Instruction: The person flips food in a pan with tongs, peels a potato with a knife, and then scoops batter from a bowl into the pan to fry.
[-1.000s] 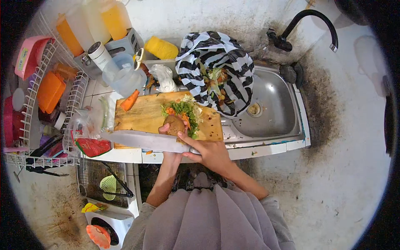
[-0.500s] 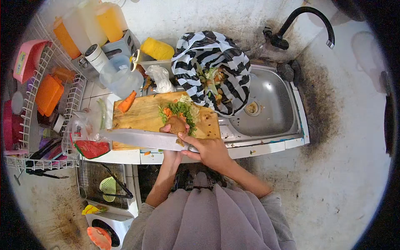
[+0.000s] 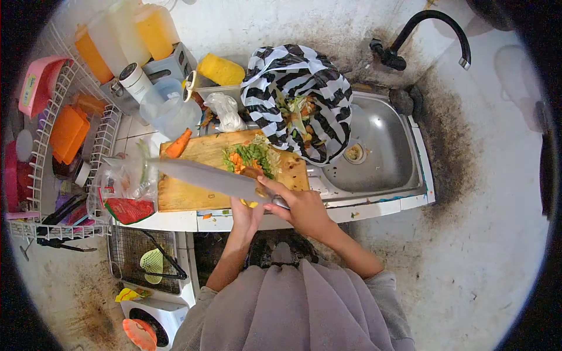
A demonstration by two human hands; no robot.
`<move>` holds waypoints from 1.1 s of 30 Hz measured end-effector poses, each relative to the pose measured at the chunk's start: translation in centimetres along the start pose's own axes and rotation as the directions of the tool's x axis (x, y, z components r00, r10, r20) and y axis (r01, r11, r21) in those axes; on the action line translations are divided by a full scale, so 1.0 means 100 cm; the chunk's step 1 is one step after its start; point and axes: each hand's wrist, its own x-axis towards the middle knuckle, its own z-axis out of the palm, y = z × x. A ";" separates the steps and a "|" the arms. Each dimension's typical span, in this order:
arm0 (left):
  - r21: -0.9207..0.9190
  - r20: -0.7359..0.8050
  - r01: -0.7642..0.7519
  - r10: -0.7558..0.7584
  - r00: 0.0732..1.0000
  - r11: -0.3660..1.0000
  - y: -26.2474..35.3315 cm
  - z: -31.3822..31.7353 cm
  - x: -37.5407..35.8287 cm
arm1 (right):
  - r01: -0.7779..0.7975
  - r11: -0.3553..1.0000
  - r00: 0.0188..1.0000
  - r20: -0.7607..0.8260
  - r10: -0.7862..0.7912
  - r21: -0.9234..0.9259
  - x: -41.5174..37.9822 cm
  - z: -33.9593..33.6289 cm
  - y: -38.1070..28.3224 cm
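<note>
The right hand [image 3: 301,207] is closed around the handle of a large knife [image 3: 202,177], whose long blade reaches toward nine o'clock across the wooden cutting board [image 3: 181,193]. The left hand [image 3: 249,213] comes up from six o'clock under the blade; its fingers appear to be curled around a brown potato [image 3: 252,174], which sits at the board's near edge, mostly hidden by the blade, so the exact grip cannot be told. A yellowish scrap [image 3: 250,203] lies just below the blade, likely peel.

To do this step well, the person would probably keep the blade shallow against the skin, turn the potato a little after each stroke and keep the left thumb behind the edge. Chopped greens and carrot [image 3: 253,155] lie at twelve o'clock of the potato, with a striped bag [image 3: 298,88] of scraps beyond.
</note>
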 end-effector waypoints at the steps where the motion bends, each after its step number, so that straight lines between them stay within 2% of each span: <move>1: -0.046 0.032 -0.001 0.002 0.999 0.999 0.001 -0.002 0.003 | -0.096 0.984 0.992 0.092 0.082 0.151 0.000 -0.004 -0.001; 2: -0.092 0.063 -0.004 0.010 0.998 0.996 0.001 -0.003 0.007 | -0.197 0.937 0.970 0.194 0.145 0.288 0.000 -0.007 -0.002; 6: -0.094 0.021 0.069 -0.067 0.997 0.993 0.006 -0.003 0.020 | -0.259 0.923 0.935 0.312 0.166 0.286 -0.005 -0.009 -0.008; 8: 0.024 0.031 0.092 -0.093 0.995 0.995 0.009 0.006 0.016 | -0.087 0.973 0.994 0.078 0.072 0.216 -0.011 0.004 -0.001; 12: 0.009 -0.062 0.056 -0.055 0.997 0.998 0.007 0.022 0.011 | -0.178 0.976 0.975 0.159 0.157 0.125 -0.008 -0.008 -0.006; 14: 0.007 -0.007 0.068 -0.068 0.998 0.998 0.008 0.023 0.010 | -0.020 0.993 0.999 -0.042 0.025 0.114 -0.009 0.000 -0.001; 15: 0.008 -0.006 0.069 -0.069 0.998 0.998 0.008 0.025 0.009 | -0.021 0.993 0.999 -0.043 0.026 0.114 -0.009 -0.001 -0.001; 17: 0.071 -0.063 0.026 -0.022 0.998 0.997 0.006 0.027 0.006 | -0.132 0.983 0.988 0.100 0.120 0.125 -0.010 -0.004 -0.004; 18: 0.071 -0.064 0.024 -0.020 0.998 0.997 0.003 0.025 0.006 | -0.130 0.984 0.988 0.101 0.118 0.125 -0.008 -0.006 -0.006; 20: 0.091 -0.078 -0.097 0.104 0.992 0.991 -0.006 0.017 0.006 | -0.247 0.969 0.925 0.296 0.237 -0.003 -0.005 -0.010 -0.009; 21: 0.091 -0.078 -0.097 0.104 0.992 0.991 -0.008 0.016 0.005 | -0.247 0.969 0.926 0.295 0.237 -0.003 -0.006 -0.007 -0.008; 23: 0.121 -0.135 -0.166 0.181 0.974 0.979 -0.010 0.015 0.004 | -0.057 0.998 0.998 0.037 0.056 0.036 -0.009 0.003 -0.004; 24: 0.121 -0.134 -0.168 0.183 0.974 0.978 -0.010 0.014 0.003 | -0.055 0.998 0.998 0.036 0.054 0.036 -0.010 0.005 -0.004; 26: 0.147 -0.027 -0.223 0.229 0.973 0.964 -0.011 0.011 0.002 | -0.164 0.984 0.975 0.161 0.151 0.075 -0.012 0.007 -0.004; 27: 0.146 -0.028 -0.225 0.231 0.973 0.963 -0.012 0.008 0.003 | -0.162 0.984 0.976 0.162 0.148 0.074 -0.011 0.008 -0.004; 30: 0.121 -0.065 -0.214 0.223 0.973 0.969 -0.009 0.003 0.009 | -0.146 0.988 0.983 0.121 0.140 0.042 -0.011 0.011 -0.005; 32: 0.089 -0.094 -0.098 0.107 0.990 0.991 -0.005 0.003 0.011 | -0.083 0.996 0.997 0.006 0.083 0.028 -0.010 0.014 -0.004; 33: 0.090 -0.094 -0.096 0.105 0.990 0.991 -0.006 0.004 0.010 | -0.085 0.996 0.996 0.006 0.085 0.028 -0.010 0.015 -0.006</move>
